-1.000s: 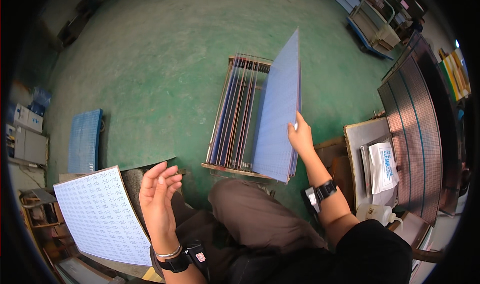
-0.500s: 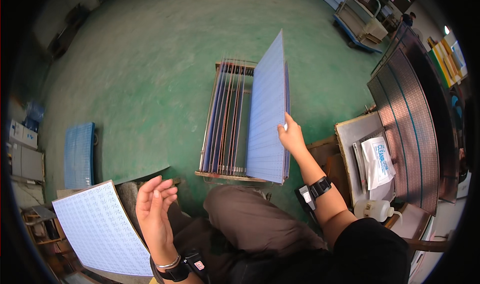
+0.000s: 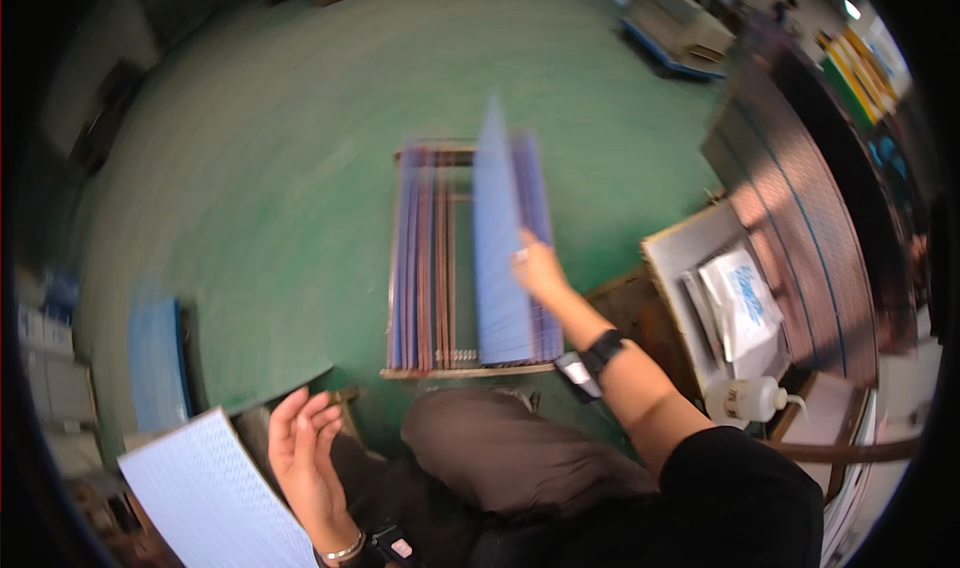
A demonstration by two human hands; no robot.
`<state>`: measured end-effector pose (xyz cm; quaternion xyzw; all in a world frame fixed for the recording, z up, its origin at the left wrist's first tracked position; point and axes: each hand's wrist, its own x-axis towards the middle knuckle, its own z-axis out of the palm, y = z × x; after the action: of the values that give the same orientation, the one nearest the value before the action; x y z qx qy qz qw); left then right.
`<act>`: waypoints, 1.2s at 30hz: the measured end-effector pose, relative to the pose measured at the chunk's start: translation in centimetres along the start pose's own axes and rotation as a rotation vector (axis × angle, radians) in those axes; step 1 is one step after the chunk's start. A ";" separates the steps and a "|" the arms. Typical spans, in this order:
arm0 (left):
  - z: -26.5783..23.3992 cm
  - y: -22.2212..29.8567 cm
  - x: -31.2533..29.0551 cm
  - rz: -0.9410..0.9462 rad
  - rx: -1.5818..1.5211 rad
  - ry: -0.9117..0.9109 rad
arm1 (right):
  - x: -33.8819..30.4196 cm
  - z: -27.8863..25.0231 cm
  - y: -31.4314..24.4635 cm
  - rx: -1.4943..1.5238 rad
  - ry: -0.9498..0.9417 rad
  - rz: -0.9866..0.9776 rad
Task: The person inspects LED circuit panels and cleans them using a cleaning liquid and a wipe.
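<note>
My right hand (image 3: 540, 268) is closed on the right edge of a thin blue panel (image 3: 501, 268), which stands on end in a slotted rack (image 3: 470, 372) on the floor. Motion smears the panel and this hand. Several more thin panels (image 3: 418, 268) stand in the rack to the left, and a few blue ones (image 3: 540, 258) to the right of the held panel. My left hand (image 3: 305, 458) is raised at the lower left, its fingers slightly curled and apart, holding nothing. Beside it lies a pale blue patterned sheet (image 3: 215, 493).
To the right, a grey-topped stand (image 3: 690, 248) bears a white printed bag (image 3: 740, 308) and a squeeze bottle (image 3: 745, 400). Large copper-coloured panels (image 3: 790, 238) lean behind it. A blue panel (image 3: 157, 358) stands at left, and a cart (image 3: 675, 33) at the far right.
The held panel has moved left and sits lower in the rack, my right hand going with it. My view has shifted a little. My left hand keeps its raised pose.
</note>
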<state>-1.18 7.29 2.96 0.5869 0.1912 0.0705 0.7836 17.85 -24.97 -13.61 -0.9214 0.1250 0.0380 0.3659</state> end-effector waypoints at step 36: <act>5.5 -2.4 2.6 -0.012 0.152 -0.285 | -24.3 -16.7 0.3 0.493 -0.264 -0.190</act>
<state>3.04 2.53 1.45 0.6474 0.0862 -0.0326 0.7565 -6.02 -31.70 2.27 -0.7994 -0.0049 0.0919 0.5937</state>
